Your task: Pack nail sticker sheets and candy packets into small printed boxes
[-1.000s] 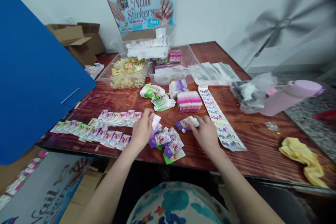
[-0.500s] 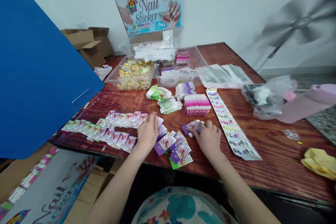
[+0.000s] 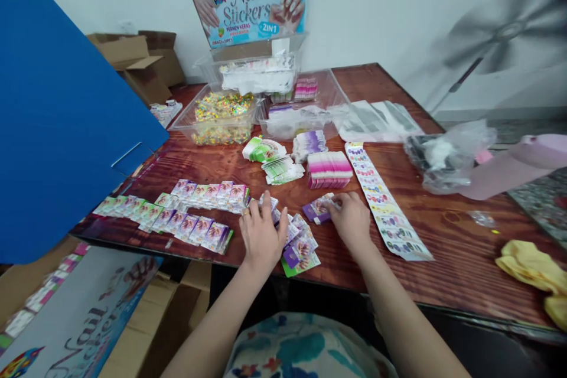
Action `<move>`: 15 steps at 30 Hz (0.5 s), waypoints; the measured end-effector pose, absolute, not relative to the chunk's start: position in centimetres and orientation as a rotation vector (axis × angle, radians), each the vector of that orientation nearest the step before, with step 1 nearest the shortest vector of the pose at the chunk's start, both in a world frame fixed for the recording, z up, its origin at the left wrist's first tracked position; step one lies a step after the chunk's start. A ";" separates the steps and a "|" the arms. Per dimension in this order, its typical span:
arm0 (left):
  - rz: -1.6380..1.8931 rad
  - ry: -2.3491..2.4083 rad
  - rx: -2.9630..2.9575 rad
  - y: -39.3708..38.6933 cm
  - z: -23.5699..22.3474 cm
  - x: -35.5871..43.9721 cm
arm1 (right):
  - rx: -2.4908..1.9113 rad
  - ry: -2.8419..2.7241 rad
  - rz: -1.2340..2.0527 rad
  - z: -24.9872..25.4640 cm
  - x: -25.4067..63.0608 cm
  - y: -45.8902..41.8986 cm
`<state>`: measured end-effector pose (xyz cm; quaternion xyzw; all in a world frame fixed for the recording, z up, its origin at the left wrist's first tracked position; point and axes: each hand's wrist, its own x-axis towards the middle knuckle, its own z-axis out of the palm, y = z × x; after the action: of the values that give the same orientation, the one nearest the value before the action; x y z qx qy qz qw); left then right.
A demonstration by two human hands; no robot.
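My right hand (image 3: pixel 353 221) pinches the right end of a small overlapping group of purple nail sticker packets (image 3: pixel 313 210) lying on the table. My left hand (image 3: pixel 262 235) rests palm down with its fingers and thumb apart, over more packets that it partly hides. Just to the right of that hand lies a loose heap of purple packets (image 3: pixel 302 242), with a green one (image 3: pixel 305 264) at its near end. Two overlapping rows of packets, the back row (image 3: pixel 208 195) and the front row (image 3: pixel 188 227), stretch away to the left.
Beyond my hands lie green card stacks (image 3: pixel 283 170), purple cards (image 3: pixel 309 144) and a pink stack (image 3: pixel 330 169). Clear tubs, one with colourful candy (image 3: pixel 225 112), stand behind. A sticker strip (image 3: pixel 385 204), pink bottle (image 3: pixel 518 165) and yellow cloth (image 3: pixel 529 266) are rightward; a blue panel (image 3: pixel 57 112) is leftward.
My left hand has come nearer to me and spread its thumb, now covering packets that showed before. My right hand stays at the purple packets. The whole view has shifted slightly.
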<state>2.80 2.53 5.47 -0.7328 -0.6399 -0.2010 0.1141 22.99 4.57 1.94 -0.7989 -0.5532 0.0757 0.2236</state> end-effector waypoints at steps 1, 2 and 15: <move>-0.619 -1.854 -2.144 2.5 5.1 3.1 | -2.170 -1.480 0.243 2.0 23.3 4.7; -0.648 -1.826 -2.148 2.4 4.9 3.3 | -2.133 -1.423 0.267 2.1 23.8 4.9; -0.611 -1.549 -2.338 3.9 4.6 4.7 | -1.630 -1.114 0.160 5.8 27.6 2.0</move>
<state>4.73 3.89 4.59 -0.8070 -0.5348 -0.2108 0.1352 27.58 2.03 5.78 -0.6881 -0.4704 0.0674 0.5483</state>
